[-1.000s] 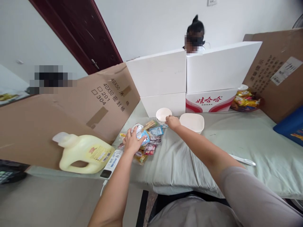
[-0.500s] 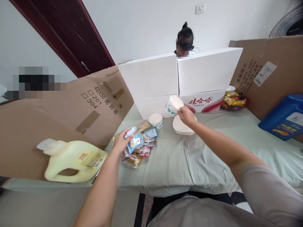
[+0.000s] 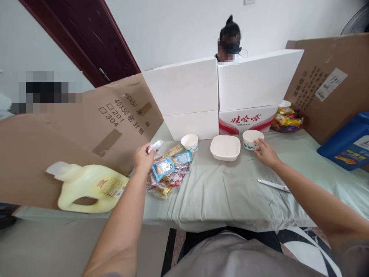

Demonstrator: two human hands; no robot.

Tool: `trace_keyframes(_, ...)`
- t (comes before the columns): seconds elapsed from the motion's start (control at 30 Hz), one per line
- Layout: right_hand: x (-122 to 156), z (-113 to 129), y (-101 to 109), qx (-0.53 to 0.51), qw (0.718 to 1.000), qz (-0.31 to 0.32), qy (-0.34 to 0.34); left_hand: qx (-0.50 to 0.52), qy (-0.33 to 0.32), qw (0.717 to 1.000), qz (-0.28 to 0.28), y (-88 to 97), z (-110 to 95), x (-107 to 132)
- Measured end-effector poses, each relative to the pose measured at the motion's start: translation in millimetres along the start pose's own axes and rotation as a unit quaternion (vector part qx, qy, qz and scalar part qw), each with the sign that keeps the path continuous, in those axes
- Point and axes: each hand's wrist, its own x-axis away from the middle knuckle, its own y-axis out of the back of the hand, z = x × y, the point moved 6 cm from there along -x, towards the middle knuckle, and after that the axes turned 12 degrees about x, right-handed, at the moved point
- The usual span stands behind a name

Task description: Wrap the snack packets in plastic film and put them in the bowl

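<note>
Left hand: a small white packet point(image 3: 155, 146) is being pinched in the closed fingertips of the left hand point(image 3: 143, 157), just above the snack heap point(image 3: 167, 174).
Right hand: the right hand point(image 3: 265, 154) is being rested on the green cloth point(image 3: 227, 192) with fingers loosely apart. Their tips are touching the side of the right paper cup point(image 3: 253, 139), and nothing is being clasped.
Edges: the cloth is being hemmed in by the left cardboard wall point(image 3: 86, 130), the white boxes point(image 3: 184, 88) at the back and the right cardboard wall point(image 3: 331, 88). Only the near edge is being left open.
Open room: bare cloth is lying between the snack heap and the white stick point(image 3: 273, 185), in front of the square bowl point(image 3: 225, 147).
Cups: two are being counted, the left paper cup point(image 3: 189, 142) and the right one, with the square bowl between them.
Jugs: two, a yellow jug point(image 3: 89, 186) at the left edge and a blue jug point(image 3: 348, 144) at the right.
Snack heaps: two, the second one point(image 3: 288, 119) by the right wall.
</note>
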Motion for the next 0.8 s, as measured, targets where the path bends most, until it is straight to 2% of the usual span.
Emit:
trace_keyframes(0.07,12,0,3,-0.042,0.999,-0.021,0.022,0.07,-0.072,0.994,-0.049,1.6,-27,16)
trace_keyframes(0.1,20,-2,4,-0.055,0.998,-0.019,0.03,0.115,-0.097,0.987,-0.054,-2.4,-40,27)
trace_keyframes(0.17,41,-7,3,-0.068,0.997,0.014,0.041,0.233,-0.093,0.968,-0.013,-22.6,-61,56)
trace_keyframes(0.2,54,-10,2,-0.072,0.996,0.035,0.044,0.312,-0.054,0.948,0.04,-40.2,-68,72)
trace_keyframes(0.27,81,-16,0,-0.077,0.994,0.063,0.051,0.432,0.095,0.877,0.186,-88.0,-76,114)
trace_keyframes(0.3,95,-18,0,-0.074,0.993,0.07,0.061,0.442,0.172,0.835,0.28,-114.8,-79,140)
trace_keyframes(0.33,107,-19,0,-0.065,0.992,0.076,0.075,0.426,0.224,0.797,0.364,-138.0,-83,166)
trace_keyframes(0.37,119,-19,0,-0.05,0.991,0.081,0.09,0.394,0.251,0.775,0.425,-156.9,-86,189)
trace_keyframes(0.4,129,-21,-1,-0.029,0.991,0.086,0.102,0.362,0.259,0.767,0.462,-172.2,-88,207)
trace_keyframes(0.47,144,-25,0,0.021,0.99,0.093,0.104,0.327,0.249,0.774,0.483,-194.8,-90,228)
trace_keyframes(0.57,153,-30,4,0.084,0.99,0.089,0.067,0.314,0.216,0.807,0.452,-211.4,-90,233)
trace_keyframes(0.63,155,-23,8,0.086,0.991,0.078,0.063,0.299,0.142,0.862,0.384,-208.4,-88,224)
trace_keyframes(0.7,156,-1,12,0.046,0.992,0.069,0.097,0.268,0.035,0.917,0.293,-196.2,-86,214)
trace_keyframes(0.77,159,34,16,-0.008,0.986,0.059,0.158,0.241,-0.039,0.942,0.232,-185.0,-80,212)
trace_keyframes(0.8,161,54,17,-0.025,0.98,0.055,0.192,0.24,-0.045,0.944,0.224,-182.0,-74,215)
